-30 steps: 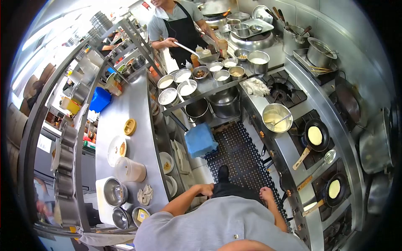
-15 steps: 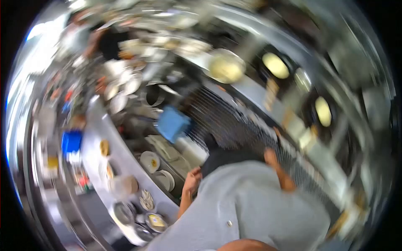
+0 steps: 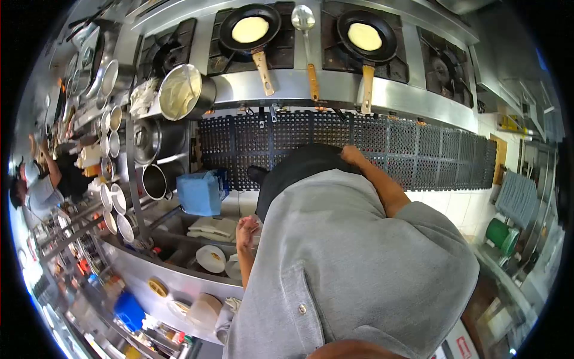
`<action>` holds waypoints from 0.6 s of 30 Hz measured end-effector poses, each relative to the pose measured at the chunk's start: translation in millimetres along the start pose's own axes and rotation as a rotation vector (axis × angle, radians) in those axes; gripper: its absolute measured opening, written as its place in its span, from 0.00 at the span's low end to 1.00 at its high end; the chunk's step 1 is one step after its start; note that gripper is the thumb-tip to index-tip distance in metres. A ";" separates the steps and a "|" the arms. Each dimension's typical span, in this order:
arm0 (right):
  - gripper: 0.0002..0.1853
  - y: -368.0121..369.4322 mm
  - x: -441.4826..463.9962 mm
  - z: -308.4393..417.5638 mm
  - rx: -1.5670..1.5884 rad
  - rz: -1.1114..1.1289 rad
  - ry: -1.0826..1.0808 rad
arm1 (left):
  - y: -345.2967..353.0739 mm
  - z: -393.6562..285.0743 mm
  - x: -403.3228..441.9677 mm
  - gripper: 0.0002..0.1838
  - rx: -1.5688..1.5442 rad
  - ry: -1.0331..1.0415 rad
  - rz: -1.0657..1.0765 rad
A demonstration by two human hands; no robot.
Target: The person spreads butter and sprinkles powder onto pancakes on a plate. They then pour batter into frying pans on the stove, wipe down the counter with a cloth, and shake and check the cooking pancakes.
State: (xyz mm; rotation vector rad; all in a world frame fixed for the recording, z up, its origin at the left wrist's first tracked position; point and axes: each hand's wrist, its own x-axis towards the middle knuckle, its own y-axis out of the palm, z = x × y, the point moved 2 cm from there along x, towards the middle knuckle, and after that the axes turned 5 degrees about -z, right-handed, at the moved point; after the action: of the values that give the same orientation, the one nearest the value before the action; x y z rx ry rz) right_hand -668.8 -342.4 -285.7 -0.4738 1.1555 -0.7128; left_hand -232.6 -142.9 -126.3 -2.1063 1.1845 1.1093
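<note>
My left hand (image 3: 246,231) hangs at my left side near the counter with stacked plates, fingers loosely curled and apart, with nothing visible in it. My right hand (image 3: 352,155) lies against the dark cloth at my waist; its fingers are mostly hidden. Ahead on the stove, a black frying pan (image 3: 273,37) with a wooden handle holds a pale round pancake (image 3: 250,29). A second frying pan (image 3: 388,48) holds another pale pancake (image 3: 365,37). Between the pans lies a metal spoon (image 3: 307,45) with a wooden handle. Neither hand touches the pans.
A metal pot of pale batter (image 3: 179,93) stands at the stove's left end. Black rubber matting (image 3: 418,149) covers the floor before the stove. A blue bundle (image 3: 199,194) and plates (image 3: 211,258) are at my left. Farther left, another person (image 3: 45,185) stands near hanging pans.
My view has swung round to face the stove, and the blur has cleared. The frying pans now appear straight ahead. My hands remain low by my sides.
</note>
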 end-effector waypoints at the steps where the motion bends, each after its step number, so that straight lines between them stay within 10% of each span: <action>1: 0.15 -9.4 -8.3 2.5 0.027 -0.061 0.066 | -7.8 -2.6 9.0 0.05 0.064 -0.042 -0.088; 6: 0.20 25.5 -26.5 -23.9 0.477 -0.202 0.063 | -101.1 122.4 149.5 0.10 -0.134 0.017 0.170; 8: 0.22 52.7 -40.3 -50.3 0.563 -0.099 0.116 | -91.3 115.1 149.7 0.11 1.333 1.174 0.063; 11: 0.24 83.3 -63.2 -80.6 0.675 0.077 0.182 | -91.4 109.2 135.6 0.10 1.289 0.758 0.078; 13: 0.20 -51.4 -130.2 -28.2 0.952 -0.129 -0.302 | -90.9 101.6 128.3 0.10 1.293 0.667 0.092; 14: 0.17 -75.5 -100.9 -43.0 0.557 -0.058 -0.579 | -88.6 96.6 124.5 0.10 1.305 0.653 0.098; 15: 0.13 -91.7 -92.8 -53.6 0.852 -0.147 -0.039 | -86.0 90.9 122.1 0.10 1.322 0.647 0.103; 16: 0.15 -124.0 -87.1 -67.0 0.709 -0.448 -0.163 | -83.6 86.4 120.4 0.10 1.342 0.641 0.105; 17: 0.16 -165.6 -93.9 -34.3 1.437 -0.566 0.294 | -81.7 82.1 118.1 0.10 1.360 0.637 0.106; 18: 0.20 -184.1 -81.0 -32.5 1.539 -0.636 0.237 | -78.3 77.8 115.4 0.10 1.378 0.637 0.108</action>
State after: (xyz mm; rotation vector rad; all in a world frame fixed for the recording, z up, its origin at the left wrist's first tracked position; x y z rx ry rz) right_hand -765.8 -410.8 -120.2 0.6131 0.3574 -1.9650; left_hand -163.4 -101.4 -264.2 -1.2131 1.6209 -0.4502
